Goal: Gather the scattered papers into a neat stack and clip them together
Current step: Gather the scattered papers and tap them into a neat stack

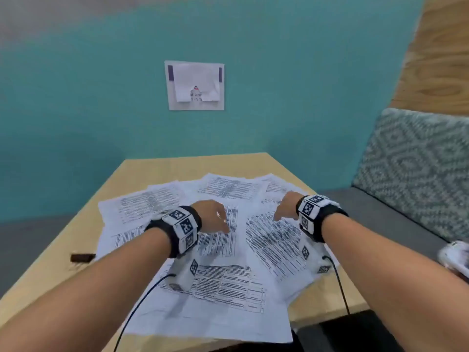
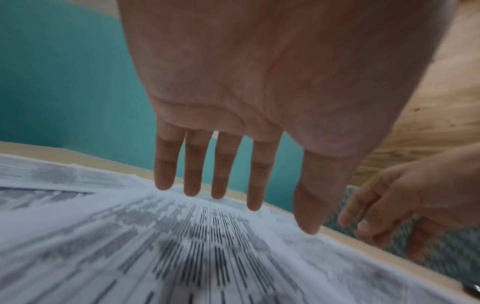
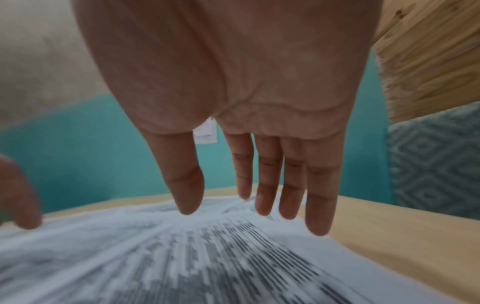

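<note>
Several printed papers (image 1: pixel 223 283) lie fanned and overlapping across the wooden table (image 1: pixel 58 252). My left hand (image 1: pixel 212 218) hovers palm down over the middle sheets, fingers straight and slightly spread, holding nothing; in the left wrist view its fingertips (image 2: pixel 217 191) hang just above the papers (image 2: pixel 161 246). My right hand (image 1: pixel 285 207) hovers to the right at about the same height, fingers straight; in the right wrist view its fingertips (image 3: pixel 263 207) are just above the papers (image 3: pixel 182 257). A dark binder clip (image 1: pixel 81 257) lies on the table at the left, beside the papers.
A teal wall (image 1: pixel 76 123) rises right behind the table, with a notice (image 1: pixel 195 85) stuck on it. A grey bench with a patterned cushion (image 1: pixel 416 171) runs along the right. Cables (image 1: pixel 142 301) trail from both wrist bands over the papers.
</note>
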`<state>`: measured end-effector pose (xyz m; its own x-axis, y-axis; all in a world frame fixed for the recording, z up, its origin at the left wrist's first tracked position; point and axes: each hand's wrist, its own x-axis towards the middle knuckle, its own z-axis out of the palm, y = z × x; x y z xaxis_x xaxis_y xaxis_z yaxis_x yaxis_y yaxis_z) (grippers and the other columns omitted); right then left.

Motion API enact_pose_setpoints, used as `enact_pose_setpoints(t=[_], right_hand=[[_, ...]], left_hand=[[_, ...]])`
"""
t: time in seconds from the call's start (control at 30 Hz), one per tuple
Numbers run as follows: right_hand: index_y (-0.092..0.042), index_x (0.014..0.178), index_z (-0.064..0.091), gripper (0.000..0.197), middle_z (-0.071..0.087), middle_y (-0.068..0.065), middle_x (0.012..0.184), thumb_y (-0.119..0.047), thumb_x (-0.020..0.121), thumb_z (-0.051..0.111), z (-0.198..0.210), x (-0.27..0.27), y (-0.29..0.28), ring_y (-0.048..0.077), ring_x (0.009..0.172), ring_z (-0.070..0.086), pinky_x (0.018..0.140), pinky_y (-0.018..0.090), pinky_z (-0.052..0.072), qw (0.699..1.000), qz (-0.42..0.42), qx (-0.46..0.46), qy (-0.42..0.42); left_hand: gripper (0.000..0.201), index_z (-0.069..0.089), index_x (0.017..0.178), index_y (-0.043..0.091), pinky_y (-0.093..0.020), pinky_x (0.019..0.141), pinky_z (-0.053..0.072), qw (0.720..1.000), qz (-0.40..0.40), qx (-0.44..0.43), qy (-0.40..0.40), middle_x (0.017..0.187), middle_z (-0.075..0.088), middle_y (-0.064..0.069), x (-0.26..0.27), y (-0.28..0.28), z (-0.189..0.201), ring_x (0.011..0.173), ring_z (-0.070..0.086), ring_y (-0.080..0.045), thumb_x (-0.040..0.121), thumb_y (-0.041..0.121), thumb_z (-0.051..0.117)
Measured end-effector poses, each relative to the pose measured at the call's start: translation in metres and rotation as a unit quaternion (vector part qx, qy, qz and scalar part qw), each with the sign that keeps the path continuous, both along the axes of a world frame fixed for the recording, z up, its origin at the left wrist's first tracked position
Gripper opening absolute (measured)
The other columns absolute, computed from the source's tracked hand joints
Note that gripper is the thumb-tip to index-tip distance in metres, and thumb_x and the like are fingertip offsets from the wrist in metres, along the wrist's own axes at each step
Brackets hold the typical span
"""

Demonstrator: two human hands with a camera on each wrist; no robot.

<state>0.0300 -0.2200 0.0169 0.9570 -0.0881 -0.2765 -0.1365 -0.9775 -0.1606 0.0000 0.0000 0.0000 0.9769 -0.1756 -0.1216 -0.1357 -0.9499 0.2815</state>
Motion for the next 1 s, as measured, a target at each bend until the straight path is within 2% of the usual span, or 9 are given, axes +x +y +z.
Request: enact_pose_setpoints(t=[0.1, 0.2, 0.27, 0.4, 0.47, 0.63, 0.8, 0.9, 1.0], right_hand=[[-0.005, 0.128, 0.06, 0.052, 0.064, 0.013, 0.128, -0.038, 0.09, 0.071, -0.026, 0.024, -0.023, 0.032, 0.118, 0.063, 0.094, 0.037, 0.052, 0.999, -0.035, -0.01, 0.024], [-0.009, 0.13, 0.056, 0.062, 0.061, 0.011, 0.13, -0.051, 0.085, 0.063, -0.08, 0.094, -0.064, 0.034, 0.11, 0.063, 0.095, 0.046, 0.053, 0.996, -0.039, -0.079, 0.025], [-0.013, 0.125, 0.056, 0.046, 0.057, 0.006, 0.132, -0.048, 0.095, 0.054, -0.072, 0.088, -0.061, 0.031, 0.111, 0.06, 0.095, 0.04, 0.05, 0.992, -0.002, -0.116, 0.039], [-0.002, 0.155, 0.03, 0.054, 0.032, 0.014, 0.162, -0.027, 0.109, 0.041, -0.014, 0.032, -0.02, 0.03, 0.146, 0.037, 0.113, 0.036, 0.035, 0.997, 0.001, -0.051, 0.063], [-0.004, 0.158, 0.023, 0.058, 0.024, 0.013, 0.166, -0.029, 0.109, 0.041, -0.011, 0.035, -0.016, 0.029, 0.15, 0.03, 0.114, 0.036, 0.032, 0.997, -0.004, -0.006, 0.077], [-0.002, 0.153, 0.035, 0.063, 0.029, 0.018, 0.163, -0.024, 0.1, 0.06, -0.012, 0.043, -0.021, 0.034, 0.146, 0.035, 0.115, 0.041, 0.037, 0.993, -0.019, 0.07, 0.095], [-0.005, 0.153, 0.036, 0.078, 0.039, 0.018, 0.157, -0.031, 0.09, 0.074, -0.018, 0.048, -0.025, 0.035, 0.138, 0.045, 0.107, 0.041, 0.044, 0.988, -0.057, 0.118, 0.087], [-0.005, 0.153, 0.037, 0.08, 0.04, 0.016, 0.158, -0.037, 0.089, 0.074, -0.019, 0.047, -0.022, 0.034, 0.141, 0.044, 0.108, 0.039, 0.041, 0.986, -0.057, 0.139, 0.071], [-0.005, 0.153, 0.036, 0.077, 0.037, 0.014, 0.16, -0.037, 0.093, 0.07, -0.016, 0.044, -0.021, 0.032, 0.143, 0.041, 0.112, 0.038, 0.039, 0.986, -0.053, 0.14, 0.07]], left_hand=[[0.06, 0.055, 0.14, 0.028, -0.038, 0.106, 0.047, 0.997, -0.02, 0.061, 0.046, 0.149, 0.05, -0.001, 0.001, -0.015, -0.012, 0.131, 0.052, -0.024, 0.087, 0.051, 0.071], [0.06, 0.054, 0.138, 0.025, -0.037, 0.1, 0.05, 0.996, -0.029, 0.065, 0.056, 0.143, 0.053, -0.002, 0.007, -0.024, -0.023, 0.125, 0.055, -0.024, 0.086, 0.049, 0.071], [0.057, 0.055, 0.134, 0.025, -0.035, 0.097, 0.05, 0.995, -0.028, 0.062, 0.068, 0.138, 0.056, -0.001, 0.01, -0.026, -0.027, 0.12, 0.056, -0.022, 0.086, 0.048, 0.072], [0.055, 0.055, 0.132, 0.024, -0.036, 0.095, 0.052, 0.995, -0.035, 0.066, 0.07, 0.133, 0.059, 0.0, 0.015, -0.026, -0.032, 0.115, 0.058, -0.021, 0.086, 0.051, 0.071], [0.059, 0.054, 0.137, 0.025, -0.038, 0.099, 0.052, 0.995, -0.039, 0.065, 0.071, 0.137, 0.057, -0.001, 0.016, -0.028, -0.032, 0.118, 0.058, -0.022, 0.086, 0.052, 0.07], [0.065, 0.046, 0.149, 0.027, -0.037, 0.101, 0.05, 0.994, -0.05, 0.046, 0.08, 0.148, 0.05, -0.004, 0.016, -0.033, -0.034, 0.128, 0.055, -0.026, 0.091, 0.047, 0.067], [0.057, 0.043, 0.148, 0.022, -0.035, 0.092, 0.057, 0.995, -0.038, -0.057, 0.072, 0.148, 0.048, -0.006, 0.017, -0.034, -0.037, 0.111, 0.061, -0.023, 0.095, 0.013, 0.059], [0.058, 0.049, 0.143, 0.024, -0.036, 0.091, 0.057, 0.992, -0.025, -0.116, 0.034, 0.148, 0.046, -0.005, 0.018, -0.029, -0.032, 0.12, 0.058, -0.026, 0.091, -0.002, 0.051], [0.054, 0.047, 0.143, 0.023, -0.044, 0.104, 0.048, 0.999, 0.036, 0.003, 0.014, 0.146, 0.045, -0.007, 0.023, -0.022, -0.027, 0.133, 0.045, -0.03, 0.09, 0.014, 0.056]])
